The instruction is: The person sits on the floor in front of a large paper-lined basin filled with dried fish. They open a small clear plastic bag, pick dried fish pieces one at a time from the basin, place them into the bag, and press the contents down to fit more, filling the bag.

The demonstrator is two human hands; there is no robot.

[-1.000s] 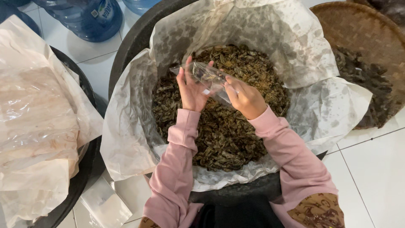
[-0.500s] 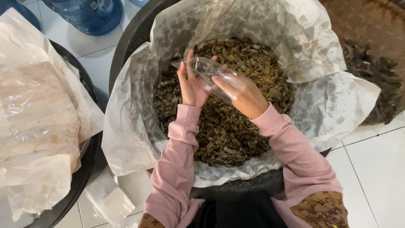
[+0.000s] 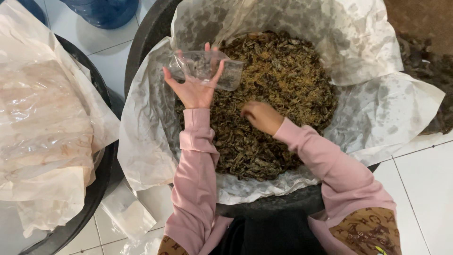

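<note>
My left hand point(image 3: 191, 87) holds a small clear plastic bag point(image 3: 207, 68) open, raised over a heap of dark dried leaves point(image 3: 278, 94). The leaves fill a big black tub point(image 3: 146, 38) lined with white paper point(image 3: 373, 108). My right hand point(image 3: 259, 115) is down in the leaves below the bag, fingers curled into the pile; what lies inside its grip is hidden. Both arms wear pink sleeves.
A second black tub point(image 3: 89, 198) at the left holds crumpled plastic and paper sheets point(image 3: 42, 123). A blue water jug point(image 3: 106, 12) stands at the top left on the white tiled floor point(image 3: 424, 189). A woven tray point(image 3: 424, 42) with more leaves sits at the top right.
My right hand has let go of the bag and dropped down into the leaves. My left hand keeps the bag, shifted slightly left.
</note>
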